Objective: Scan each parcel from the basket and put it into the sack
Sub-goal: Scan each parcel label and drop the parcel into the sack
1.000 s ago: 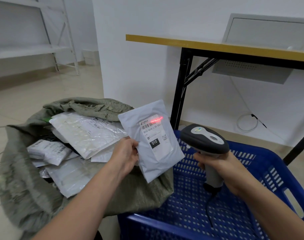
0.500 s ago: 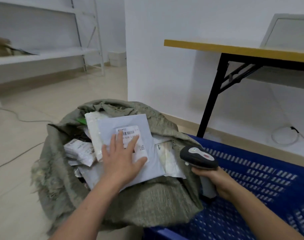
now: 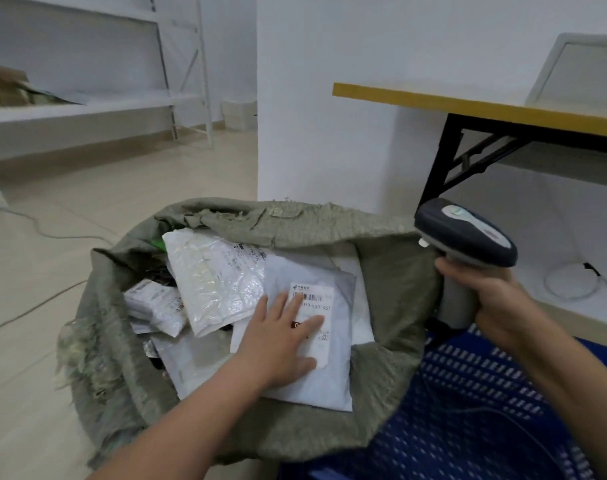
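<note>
A grey-white parcel [image 3: 329, 372] with a barcode label lies flat on top of the other parcels in the open green sack [image 3: 388, 282]. My left hand [image 3: 281, 341] rests on it with straight, spread fingers, partly covering the label. My right hand [image 3: 492, 306] grips the handle of the dark handheld scanner [image 3: 464, 237], held up to the right of the sack, above the blue basket [image 3: 468, 393]. What I see of the basket's inside holds no parcels.
Several other parcels, one a bubble mailer [image 3: 215, 282], fill the sack. A yellow-edged folding table [image 3: 468, 105] stands at the right by the white wall. White shelving [image 3: 87, 105] stands at the back left. Cables [image 3: 35, 230] run over the tiled floor.
One second ago my left hand held the parcel up under the scanner's red beam. Since then it has laid the parcel down in the sack and flattened on it. The scanner has risen.
</note>
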